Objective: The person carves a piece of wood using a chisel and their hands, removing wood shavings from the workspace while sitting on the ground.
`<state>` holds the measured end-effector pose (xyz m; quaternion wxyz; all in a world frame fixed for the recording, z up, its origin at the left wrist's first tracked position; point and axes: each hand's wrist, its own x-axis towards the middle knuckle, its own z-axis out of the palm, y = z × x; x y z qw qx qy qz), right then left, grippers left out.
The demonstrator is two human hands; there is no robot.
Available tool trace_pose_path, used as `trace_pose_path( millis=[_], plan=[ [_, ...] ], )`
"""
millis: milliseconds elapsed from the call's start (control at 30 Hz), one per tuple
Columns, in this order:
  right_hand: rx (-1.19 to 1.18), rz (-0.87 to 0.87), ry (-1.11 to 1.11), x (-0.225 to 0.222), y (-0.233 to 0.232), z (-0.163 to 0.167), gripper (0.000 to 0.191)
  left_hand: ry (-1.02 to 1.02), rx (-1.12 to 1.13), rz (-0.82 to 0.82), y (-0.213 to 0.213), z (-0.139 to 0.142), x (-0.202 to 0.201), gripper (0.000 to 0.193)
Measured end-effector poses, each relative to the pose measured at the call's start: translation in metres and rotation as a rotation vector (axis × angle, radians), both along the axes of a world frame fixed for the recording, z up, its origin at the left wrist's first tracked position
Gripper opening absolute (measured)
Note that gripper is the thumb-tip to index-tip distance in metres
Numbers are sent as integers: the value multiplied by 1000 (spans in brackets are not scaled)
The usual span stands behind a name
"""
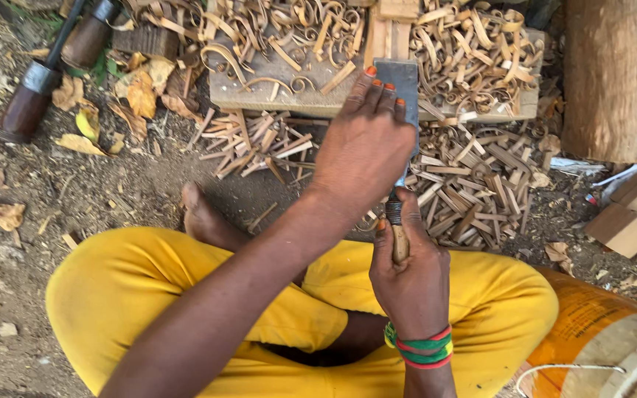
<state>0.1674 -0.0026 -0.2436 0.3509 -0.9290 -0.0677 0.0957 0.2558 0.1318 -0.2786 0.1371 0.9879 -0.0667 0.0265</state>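
Centrally, a broad flat chisel (pixel 405 96) is held upright-tilted against a wooden board (pixel 274 85) strewn with curled shavings (pixel 473 51). Its wooden handle is wrapped tight by the right hand (pixel 411 276); the blade is pressed flat by the left hand (pixel 366 144), fingers extended. Cut sticks (pixel 473 184), possibly offcuts, are scattered nearer on the ground.

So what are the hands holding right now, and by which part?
A broad chisel: right hand grips its wooden handle, left hand presses flat on the metal blade over the wooden board.
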Motion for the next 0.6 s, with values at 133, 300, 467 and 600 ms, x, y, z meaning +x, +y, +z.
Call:
trace_pose_path(
  millis=[133, 300, 467, 600],
  plan=[
    [84, 5, 48, 17, 12, -3, 40, -179, 7, 59, 5, -16, 14, 29],
    [39, -22, 34, 29, 26, -13, 45, -56, -29, 67, 8, -29, 35, 24],
    [79, 54, -96, 24, 21, -21, 49, -184, -163, 87, 14, -35, 31, 28],
    [365, -214, 228, 11, -5, -19, 52, -286, -418, 128, 42, -44, 26, 45]
  ],
)
